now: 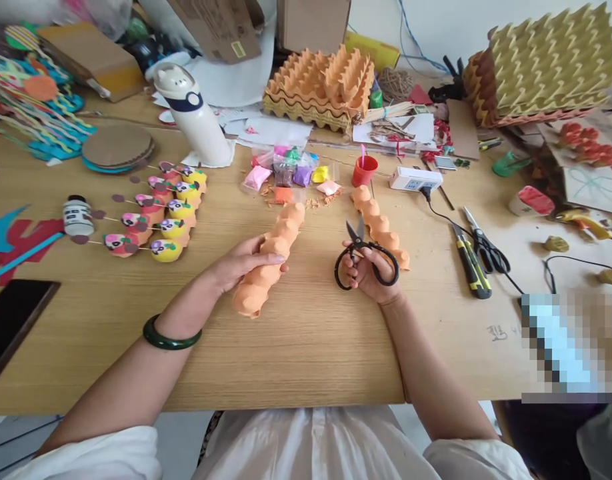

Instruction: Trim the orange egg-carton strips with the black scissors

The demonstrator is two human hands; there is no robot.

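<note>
My left hand (243, 263) is wrapped round a long orange strip of egg-carton cups (271, 257) that lies slanted on the wooden table (306, 347). My right hand (369, 270) grips black scissors (363, 257) by the handles, blades nearly closed and pointing away from me. A second orange egg-carton strip (379, 223) lies just behind the scissors, running up and to the left. A dark green bangle (171, 337) sits on my left wrist.
Painted carton figures on sticks (161, 213) and a small glue bottle (77, 217) lie at left. Clay bags (286, 175), a red cup (364, 171), a power strip (415, 179), a utility knife (471, 261), other scissors (486, 243) and egg trays (319, 87) fill the back and right. A dark phone (11, 323) lies near left.
</note>
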